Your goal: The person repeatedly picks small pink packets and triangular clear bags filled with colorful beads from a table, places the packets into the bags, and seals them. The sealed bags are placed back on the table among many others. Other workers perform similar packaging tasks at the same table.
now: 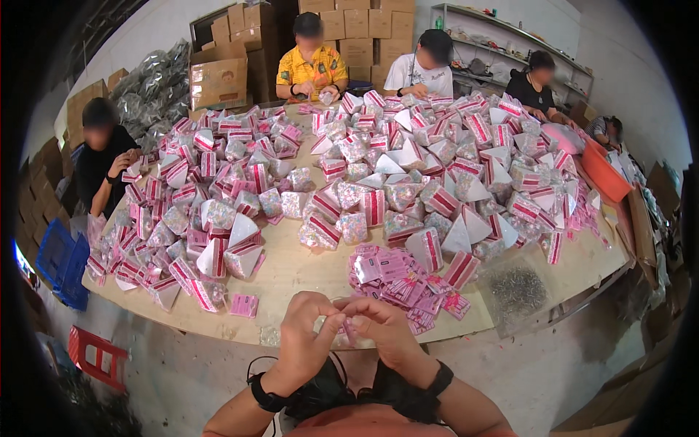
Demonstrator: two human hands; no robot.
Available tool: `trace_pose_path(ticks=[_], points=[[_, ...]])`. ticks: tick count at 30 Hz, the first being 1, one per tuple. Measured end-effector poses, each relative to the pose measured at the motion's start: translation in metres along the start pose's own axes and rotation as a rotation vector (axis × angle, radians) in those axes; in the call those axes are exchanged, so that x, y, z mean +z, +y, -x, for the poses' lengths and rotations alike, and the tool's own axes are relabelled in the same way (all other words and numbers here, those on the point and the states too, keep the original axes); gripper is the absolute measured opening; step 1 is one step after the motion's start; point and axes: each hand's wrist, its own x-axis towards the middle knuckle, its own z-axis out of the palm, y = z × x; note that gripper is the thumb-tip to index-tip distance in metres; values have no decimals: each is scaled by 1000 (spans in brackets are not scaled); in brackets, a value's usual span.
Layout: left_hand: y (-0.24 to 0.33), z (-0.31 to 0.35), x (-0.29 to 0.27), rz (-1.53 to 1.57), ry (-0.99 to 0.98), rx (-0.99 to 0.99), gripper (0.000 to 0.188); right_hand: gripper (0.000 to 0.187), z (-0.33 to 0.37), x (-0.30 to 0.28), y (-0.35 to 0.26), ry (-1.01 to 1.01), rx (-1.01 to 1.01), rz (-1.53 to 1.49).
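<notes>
At the table's near edge my left hand [307,328] and my right hand [384,332] meet, fingertips pinched. Between them is a small pink card [349,332], mostly hidden by the fingers; a bit of clear plastic may be with it, but I cannot make it out. Just beyond my right hand lies a loose heap of pink printed cards [397,280]. Past it spreads a big pile of wedge-shaped packs [373,209] with white sides, pink striped bands and clear bags of shiny bits. One pink card [244,305] lies alone to the left of my hands.
A shallow tray of small metal pieces [518,289] sits at the right of the table [582,271]. Several people work around the far side. A red stool [98,358] and blue crate [60,261] stand on the left floor. An orange basin [606,172] is at right.
</notes>
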Motion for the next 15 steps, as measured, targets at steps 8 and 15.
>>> trace_pose_path(ticks=[8,15], points=[[0,-1,-8,245,-136,-100,21,14,5,5,-3,-94,247,-340],[-8,-8,-26,543,-624,-214,41,17,14,0,-11,-199,406,-278]])
